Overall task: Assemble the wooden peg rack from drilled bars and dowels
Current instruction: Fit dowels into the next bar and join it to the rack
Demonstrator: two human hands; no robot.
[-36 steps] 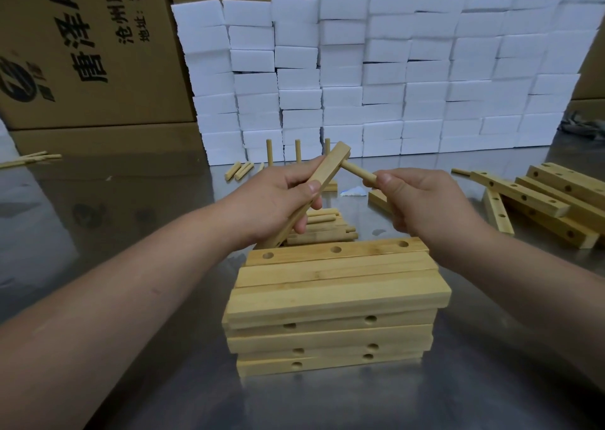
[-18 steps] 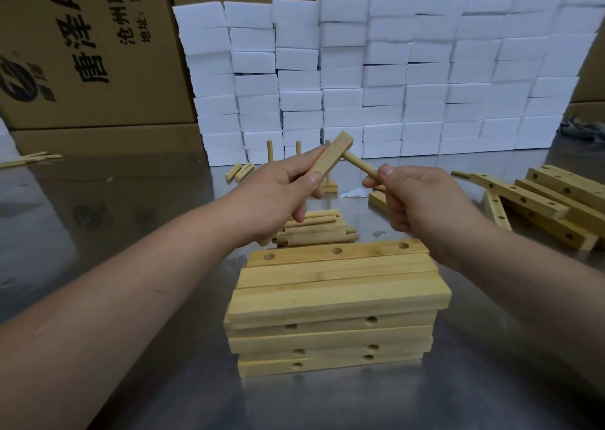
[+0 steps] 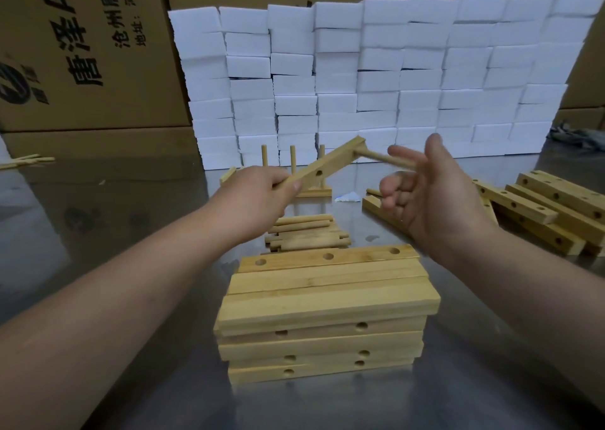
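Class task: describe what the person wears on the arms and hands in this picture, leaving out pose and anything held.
Nothing is worn. The left hand and right hand are bare, with no gloves, rings, watch or bands visible. Both forearms are bare as far as the frame shows; no sleeve edge comes into view.

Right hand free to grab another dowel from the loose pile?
Probably yes. The right hand is open beside the dowel stuck in the bar that the left hand holds. The loose dowel pile lies uncovered below, nothing between.

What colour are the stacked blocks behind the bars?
White, clearest in the head view, the only one.
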